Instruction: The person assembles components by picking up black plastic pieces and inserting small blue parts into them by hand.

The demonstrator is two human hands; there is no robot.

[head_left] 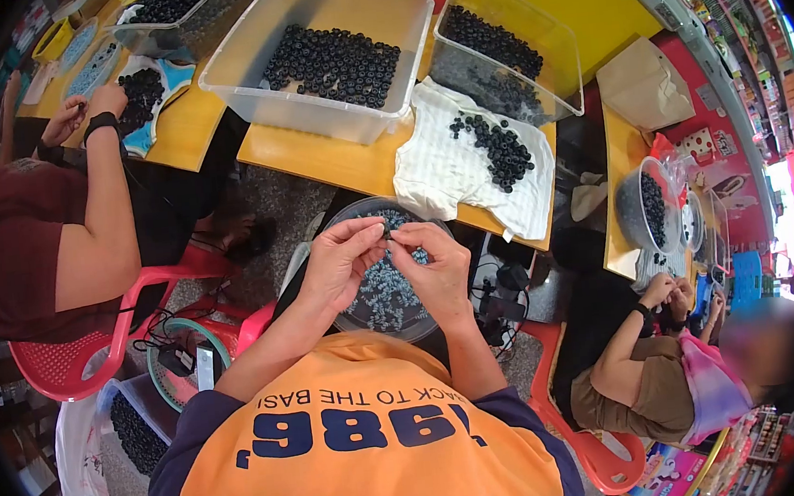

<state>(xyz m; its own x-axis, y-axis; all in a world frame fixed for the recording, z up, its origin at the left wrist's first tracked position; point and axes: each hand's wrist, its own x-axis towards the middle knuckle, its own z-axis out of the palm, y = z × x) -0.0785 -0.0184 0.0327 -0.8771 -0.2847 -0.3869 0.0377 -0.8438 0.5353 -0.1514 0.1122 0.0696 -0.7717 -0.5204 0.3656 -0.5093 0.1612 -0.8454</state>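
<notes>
My left hand [343,260] and my right hand [436,265] meet in front of my chest, fingertips pinched together. Between them is a small black piece [387,233], mostly hidden by the fingers; it resembles the black ring-shaped parts on the table. Directly below the hands, a round basin [337,321] holds many small light-blue pieces [391,291]. Just ahead, a pile of black ring-shaped parts [506,155] lies on a white cloth [426,151] at the table edge.
A large clear bin [241,87] of black parts stands on the yellow table [290,153], with another clear bin [548,84] to its right. One person [47,241] sits at left, another [644,368] at right, both handling small things. Red chairs [77,366] and cables flank me.
</notes>
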